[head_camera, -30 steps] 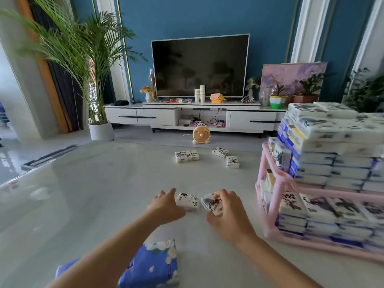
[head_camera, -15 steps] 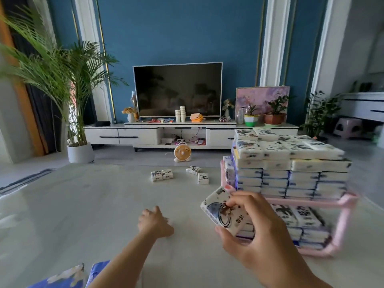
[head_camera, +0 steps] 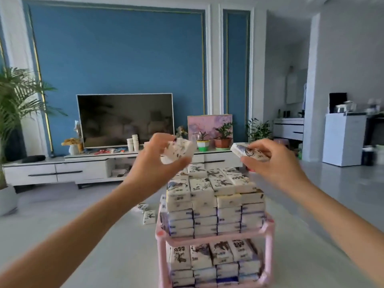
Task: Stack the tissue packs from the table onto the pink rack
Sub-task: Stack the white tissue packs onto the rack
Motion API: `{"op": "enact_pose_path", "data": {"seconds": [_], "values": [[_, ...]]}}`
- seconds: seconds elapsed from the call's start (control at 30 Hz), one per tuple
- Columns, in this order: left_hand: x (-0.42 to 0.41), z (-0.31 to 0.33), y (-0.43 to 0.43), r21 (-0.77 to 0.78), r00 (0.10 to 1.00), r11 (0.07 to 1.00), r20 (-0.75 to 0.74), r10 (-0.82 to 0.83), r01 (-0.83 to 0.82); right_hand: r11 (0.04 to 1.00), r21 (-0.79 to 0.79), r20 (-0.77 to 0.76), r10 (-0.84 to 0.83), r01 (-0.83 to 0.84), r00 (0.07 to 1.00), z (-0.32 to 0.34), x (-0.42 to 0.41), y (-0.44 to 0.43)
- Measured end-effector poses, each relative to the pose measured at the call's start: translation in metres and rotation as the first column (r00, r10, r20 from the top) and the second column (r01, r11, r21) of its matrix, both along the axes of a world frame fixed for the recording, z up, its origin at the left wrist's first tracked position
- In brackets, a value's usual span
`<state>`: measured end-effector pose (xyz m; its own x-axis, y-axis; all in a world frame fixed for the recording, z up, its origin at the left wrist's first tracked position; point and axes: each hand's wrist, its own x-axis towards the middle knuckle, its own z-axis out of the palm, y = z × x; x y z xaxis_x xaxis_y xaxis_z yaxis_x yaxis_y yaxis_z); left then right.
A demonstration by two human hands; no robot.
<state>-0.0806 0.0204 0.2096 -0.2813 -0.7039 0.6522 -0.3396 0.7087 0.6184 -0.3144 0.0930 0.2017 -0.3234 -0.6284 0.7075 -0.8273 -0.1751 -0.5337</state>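
The pink rack (head_camera: pixel 269 231) stands on the table right in front of me, both shelves packed with white tissue packs, the upper pile (head_camera: pixel 212 196) rising well above its frame. My left hand (head_camera: pixel 153 165) grips one white pack (head_camera: pixel 180 151) above the pile's left side. My right hand (head_camera: pixel 272 163) pinches a second pack (head_camera: pixel 248 152) above the pile's right side. Loose packs (head_camera: pixel 148 216) lie on the table left of the rack.
The pale table (head_camera: pixel 116 246) stretches left and toward me. Beyond it are a white TV cabinet (head_camera: pixel 62 171) with a television (head_camera: pixel 124 119), potted plants, a palm (head_camera: pixel 14 104) at the left and a small white fridge (head_camera: pixel 344 140) at the right.
Both hands have risen from the table, each carrying a pack, to above the rack's pile. My view has swung right and up, so the rack is now centred.
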Motion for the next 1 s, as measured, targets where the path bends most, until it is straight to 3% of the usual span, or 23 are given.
{"op": "enact_pose_path", "data": {"seconds": [0.2,0.33,0.5,0.63,0.73,0.83,1.0], "values": [[-0.101,0.025,-0.042,0.050,0.938,0.992,0.323,-0.128,0.118,0.979,0.180,0.026,-0.102,0.096,0.994,0.001,-0.017,-0.060],[-0.113,0.018,-0.067,0.153,0.848,0.985,0.510,-0.143,0.074,0.951,0.254,-0.045,-0.169,0.175,0.985,-0.005,-0.025,-0.076],[-0.105,0.013,-0.077,0.377,0.809,0.921,0.509,-0.294,0.097,0.944,0.292,-0.050,-0.146,0.154,0.988,-0.010,-0.028,-0.082],[-0.101,0.014,-0.072,0.429,0.823,0.895,0.460,-0.332,0.121,0.953,0.279,-0.054,-0.111,0.122,0.992,-0.013,-0.021,-0.086],[-0.092,0.011,-0.080,0.393,0.903,0.919,0.380,-0.199,0.037,0.952,0.297,-0.049,-0.065,0.077,0.997,-0.016,-0.020,-0.086],[-0.079,0.001,-0.092,0.334,0.886,0.921,0.464,0.025,-0.201,0.945,0.321,-0.035,-0.059,0.067,0.998,-0.018,-0.021,-0.084],[-0.076,-0.009,-0.093,0.446,0.879,0.838,0.470,0.078,-0.313,0.950,0.302,-0.031,-0.072,0.078,0.997,-0.023,-0.025,-0.090]]}}
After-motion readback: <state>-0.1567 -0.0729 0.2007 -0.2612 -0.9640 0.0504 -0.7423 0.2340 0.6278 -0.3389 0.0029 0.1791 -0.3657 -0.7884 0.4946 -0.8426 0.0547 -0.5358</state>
